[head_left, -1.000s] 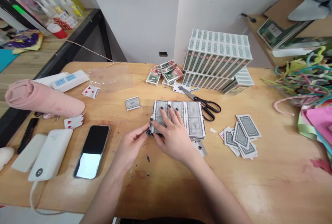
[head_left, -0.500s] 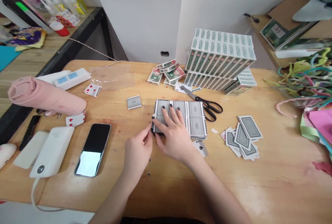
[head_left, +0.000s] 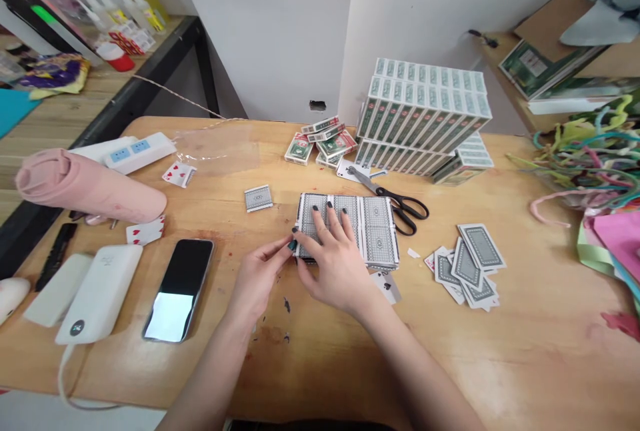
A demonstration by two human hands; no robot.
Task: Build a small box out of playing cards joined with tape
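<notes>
A flat block covered with grey-backed playing cards (head_left: 379, 231) lies on the table before me, three cards side by side on its top with white strips at the seams. My right hand (head_left: 334, 258) rests flat on its left part, fingers spread and pressing down. At the block's left edge, my left hand (head_left: 257, 278) has thumb and forefinger pinched together; what lies between them is hidden. Black-handled scissors (head_left: 400, 203) touch or lie close by the block's right side. Partly under its front edge pokes out a face-up playing card (head_left: 387, 286).
Stacked card boxes (head_left: 425, 108) stand at the back, with loose card boxes (head_left: 327, 141) beside them. Loose grey-backed cards (head_left: 470, 264) lie to the right. A cut card piece (head_left: 259, 198), phone (head_left: 179, 290), power bank (head_left: 100, 294) and pink bottle (head_left: 93, 188) occupy the left.
My left hand has shifted slightly left and turned flatter, its fingertips still at the block's left edge. Dark specks on the table beside it are more exposed. My right hand stays put.
</notes>
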